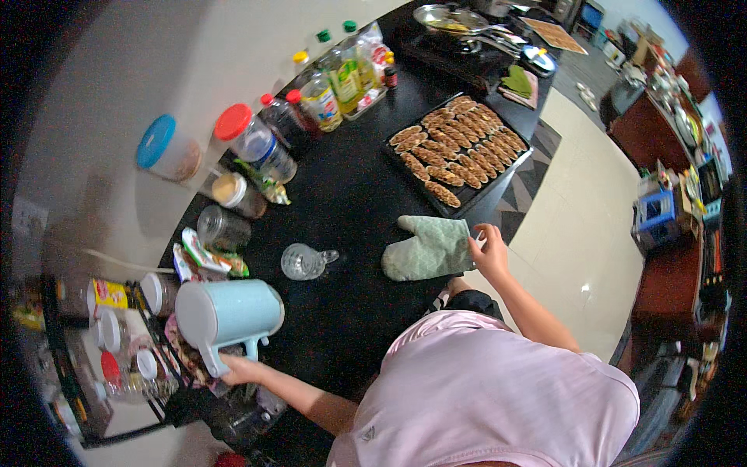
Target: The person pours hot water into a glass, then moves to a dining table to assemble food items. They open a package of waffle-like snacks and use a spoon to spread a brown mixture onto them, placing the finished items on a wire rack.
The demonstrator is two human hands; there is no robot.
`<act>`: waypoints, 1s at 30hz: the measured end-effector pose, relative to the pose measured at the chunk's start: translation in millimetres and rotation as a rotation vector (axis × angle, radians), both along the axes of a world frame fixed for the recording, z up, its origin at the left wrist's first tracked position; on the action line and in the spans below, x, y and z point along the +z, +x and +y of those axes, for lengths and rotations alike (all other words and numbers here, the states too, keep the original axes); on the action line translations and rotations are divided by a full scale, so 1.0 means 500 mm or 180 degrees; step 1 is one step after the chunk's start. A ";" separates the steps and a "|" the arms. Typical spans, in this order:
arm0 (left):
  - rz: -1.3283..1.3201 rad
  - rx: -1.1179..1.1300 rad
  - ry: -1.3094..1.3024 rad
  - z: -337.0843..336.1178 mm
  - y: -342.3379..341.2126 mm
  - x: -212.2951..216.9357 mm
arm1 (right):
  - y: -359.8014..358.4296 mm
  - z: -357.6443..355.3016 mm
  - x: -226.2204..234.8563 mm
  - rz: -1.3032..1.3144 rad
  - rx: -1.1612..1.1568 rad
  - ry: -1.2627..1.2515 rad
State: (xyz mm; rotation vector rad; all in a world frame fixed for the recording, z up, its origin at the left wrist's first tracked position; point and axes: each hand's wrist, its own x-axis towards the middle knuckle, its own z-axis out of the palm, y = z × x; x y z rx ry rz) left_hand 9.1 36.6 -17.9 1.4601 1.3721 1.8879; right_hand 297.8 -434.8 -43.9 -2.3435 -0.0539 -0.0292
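Note:
On the left side of the counter is a light-blue kettle (237,313) with a pale lid. My left hand (240,370) is closed round its handle, the fingers partly hidden behind it. A pale green oven mitt (428,249) is near the counter's front edge, its thumb toward the far side. My right hand (489,254) pinches the cuff end of the mitt. Between kettle and mitt stands a clear glass mug (303,261), its handle pointing right, touched by neither hand.
Beyond the mitt, a black baking tray (461,204) holds rows of topped oval slices. Oil bottles (320,101) and lidded jars (254,142) line the wall. A pan (443,19) sits on the far stove. A wire rack (78,373) with jars stands at left.

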 end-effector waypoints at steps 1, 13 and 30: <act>0.0163 -0.0077 -0.0011 -0.003 0.019 0.006 | -0.021 -0.027 -0.010 0.0014 -0.0257 -0.0126; 0.0205 0.0304 -0.0204 -0.040 0.026 0.033 | 0.013 -0.024 -0.084 0.1400 0.0572 -0.0053; 0.1884 0.1307 0.1178 -0.208 0.077 0.150 | -0.057 -0.149 0.019 0.2580 0.1248 0.1858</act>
